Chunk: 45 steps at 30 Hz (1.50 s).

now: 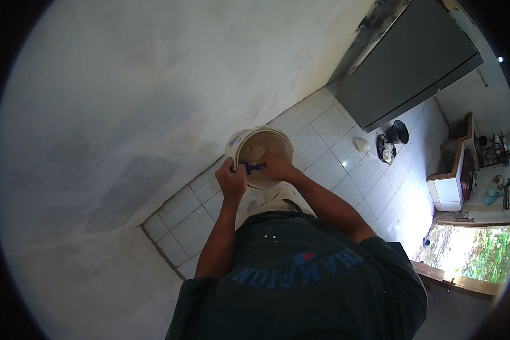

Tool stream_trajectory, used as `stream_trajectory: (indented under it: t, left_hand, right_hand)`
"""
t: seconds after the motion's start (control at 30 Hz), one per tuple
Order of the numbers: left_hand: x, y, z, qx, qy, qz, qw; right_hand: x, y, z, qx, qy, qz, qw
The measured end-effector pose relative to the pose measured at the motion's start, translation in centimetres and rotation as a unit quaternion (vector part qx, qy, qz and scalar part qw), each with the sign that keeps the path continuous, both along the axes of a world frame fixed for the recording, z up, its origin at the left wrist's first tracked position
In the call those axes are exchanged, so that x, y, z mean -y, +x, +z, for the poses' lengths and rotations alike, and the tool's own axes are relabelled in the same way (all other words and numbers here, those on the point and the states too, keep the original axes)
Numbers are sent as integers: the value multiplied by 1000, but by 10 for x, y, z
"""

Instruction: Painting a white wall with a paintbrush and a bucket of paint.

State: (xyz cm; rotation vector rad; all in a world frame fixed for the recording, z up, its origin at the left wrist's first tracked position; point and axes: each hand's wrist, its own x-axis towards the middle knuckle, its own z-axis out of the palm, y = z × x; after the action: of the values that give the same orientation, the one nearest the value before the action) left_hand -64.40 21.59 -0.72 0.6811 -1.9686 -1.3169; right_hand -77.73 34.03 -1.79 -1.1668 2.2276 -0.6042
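A whitish plastic bucket [230, 145] is tipped toward me in front of my body, and a pale beige coating shows on its inside. My left hand [231, 180] is closed on the bucket's near left rim. My right hand [276, 168] reaches into the bucket's mouth, fingers closed around a small dark blue tool [251, 167]. One end of that tool lies close to my left fingers. Its working end is hidden, so its exact kind cannot be made out.
A pale, patchy wall [124, 107] rises on the left, meeting the grey-white tiled floor [317, 139]. Toward the far right stand a large grey cabinet-like panel [405, 62], a black bucket [398, 132], a whitish bag [361, 145] and a tiled counter [446, 192]. A bright doorway [470, 252] opens at right.
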Motion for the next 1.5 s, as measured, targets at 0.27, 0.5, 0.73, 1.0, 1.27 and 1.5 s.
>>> stream_trajectory:
  t: [0.27,0.5,0.73,1.0,1.27,1.5]
  left_hand:
    - [29,13,-28,66,22,184,980]
    - [31,1,-45,90,43,180,979]
    - [54,-12,-79,177,88,162,967]
    - [97,-14,-82,262,84,138,951]
    - [113,-62,-108,392,57,119,911]
    - [144,-10,-111,419,140,139,886]
  right_hand:
    - [-31,4,41,257,-99,-188,943]
    - [-54,-14,19,503,-121,-318,795]
    - [-30,-64,-66,600,-249,-425,630]
    - [78,-125,-228,634,-227,-538,507]
    - [165,-175,-331,566,-145,-583,564]
    - [150,-93,-286,657,-234,-395,597]
